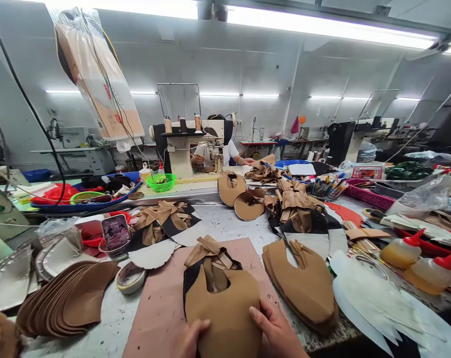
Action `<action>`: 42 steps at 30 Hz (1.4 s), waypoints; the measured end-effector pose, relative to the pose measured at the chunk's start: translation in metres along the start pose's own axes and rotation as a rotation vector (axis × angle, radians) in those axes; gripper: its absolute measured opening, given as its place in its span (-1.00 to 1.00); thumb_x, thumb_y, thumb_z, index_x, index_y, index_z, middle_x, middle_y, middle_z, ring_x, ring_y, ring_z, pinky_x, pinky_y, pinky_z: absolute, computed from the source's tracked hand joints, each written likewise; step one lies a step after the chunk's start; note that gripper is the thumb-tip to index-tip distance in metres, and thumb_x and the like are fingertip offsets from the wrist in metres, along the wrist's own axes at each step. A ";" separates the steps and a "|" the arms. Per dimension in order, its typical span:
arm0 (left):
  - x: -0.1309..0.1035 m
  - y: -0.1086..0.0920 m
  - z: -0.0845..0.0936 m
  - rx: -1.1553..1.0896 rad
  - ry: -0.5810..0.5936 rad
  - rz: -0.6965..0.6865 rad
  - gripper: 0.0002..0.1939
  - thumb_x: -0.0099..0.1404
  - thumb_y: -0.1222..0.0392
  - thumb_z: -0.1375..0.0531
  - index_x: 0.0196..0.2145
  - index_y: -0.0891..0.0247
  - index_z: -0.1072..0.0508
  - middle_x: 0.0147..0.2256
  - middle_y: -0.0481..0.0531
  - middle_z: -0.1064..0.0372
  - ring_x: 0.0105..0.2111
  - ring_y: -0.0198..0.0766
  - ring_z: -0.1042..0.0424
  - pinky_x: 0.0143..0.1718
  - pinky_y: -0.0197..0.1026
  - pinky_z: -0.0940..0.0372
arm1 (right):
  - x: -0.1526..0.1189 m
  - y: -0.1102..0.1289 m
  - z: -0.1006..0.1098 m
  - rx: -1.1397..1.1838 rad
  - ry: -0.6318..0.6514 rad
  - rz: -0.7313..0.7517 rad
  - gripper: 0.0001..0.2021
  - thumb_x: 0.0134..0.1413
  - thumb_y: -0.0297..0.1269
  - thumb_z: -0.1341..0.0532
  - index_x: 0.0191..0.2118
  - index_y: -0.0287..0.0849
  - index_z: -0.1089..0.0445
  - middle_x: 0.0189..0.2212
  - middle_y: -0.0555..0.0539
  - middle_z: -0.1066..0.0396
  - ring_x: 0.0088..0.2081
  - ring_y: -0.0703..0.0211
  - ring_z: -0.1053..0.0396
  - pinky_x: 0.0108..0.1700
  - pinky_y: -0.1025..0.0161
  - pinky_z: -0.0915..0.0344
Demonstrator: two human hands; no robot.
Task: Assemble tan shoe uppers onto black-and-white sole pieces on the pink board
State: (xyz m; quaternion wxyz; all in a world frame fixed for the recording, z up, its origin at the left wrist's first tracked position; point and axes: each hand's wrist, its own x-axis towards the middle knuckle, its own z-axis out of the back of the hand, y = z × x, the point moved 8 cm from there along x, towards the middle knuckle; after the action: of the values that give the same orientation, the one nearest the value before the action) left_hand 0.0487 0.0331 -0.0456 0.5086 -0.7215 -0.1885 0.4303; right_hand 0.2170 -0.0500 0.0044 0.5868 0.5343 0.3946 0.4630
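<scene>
A tan shoe upper, with a curved cutout, crossed straps and black lining at its far end, lies over a pink board in front of me. My left hand grips its near left edge, thumb on top and the other fingers mostly out of sight. At the right edge my right hand holds the same piece, its thumb on the surface and its other fingers partly hidden. Beside the board on the right rests a stack of similar tan pieces.
Brown leather pieces are fanned out at left, near a tape roll and a propped phone. Strapped uppers pile up behind. Glue bottles stand at right. Across the table, a person sits behind a sewing machine.
</scene>
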 end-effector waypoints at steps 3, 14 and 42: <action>0.000 -0.057 -0.002 0.000 -0.070 -0.137 -0.54 0.07 -0.04 -0.09 -0.12 0.26 -0.36 -0.22 0.11 -0.48 -0.12 0.03 -0.41 -0.13 -0.02 -0.32 | 0.017 0.044 0.007 -0.226 -0.104 0.253 -0.53 0.08 0.06 -0.02 -0.04 -0.14 -0.37 0.08 -0.19 -0.23 0.13 -0.04 -0.12 0.13 0.09 -0.09; 0.037 -0.046 0.021 0.254 -0.001 -0.316 -0.49 -0.10 0.10 -0.24 -0.15 0.29 -0.33 -0.11 0.18 -0.42 -0.03 0.05 -0.33 -0.01 0.01 -0.23 | 0.041 -0.028 0.009 -0.533 -0.060 -0.078 -0.74 0.06 -0.15 -0.04 -0.39 -0.19 -0.38 -0.33 -0.11 -0.42 -0.25 0.08 -0.32 -0.22 0.23 -0.22; 0.032 -0.038 0.049 0.610 -0.206 -0.237 -0.50 0.01 0.09 -0.10 -0.05 0.23 -0.27 -0.56 -0.14 -0.31 -0.53 -0.16 -0.39 -0.48 -0.19 -0.25 | 0.045 -0.040 0.021 -0.605 -0.088 -0.192 -0.77 -0.12 -0.24 -0.09 -0.65 -0.12 -0.04 -0.52 -0.03 -0.27 -0.42 0.17 -0.22 -0.37 0.26 -0.14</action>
State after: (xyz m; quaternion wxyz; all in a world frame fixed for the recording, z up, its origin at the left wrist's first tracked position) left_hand 0.0331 0.0993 -0.0313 0.7258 -0.4619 -0.1838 0.4755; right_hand 0.2534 -0.0119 -0.0311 0.7765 0.3156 0.2619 0.4784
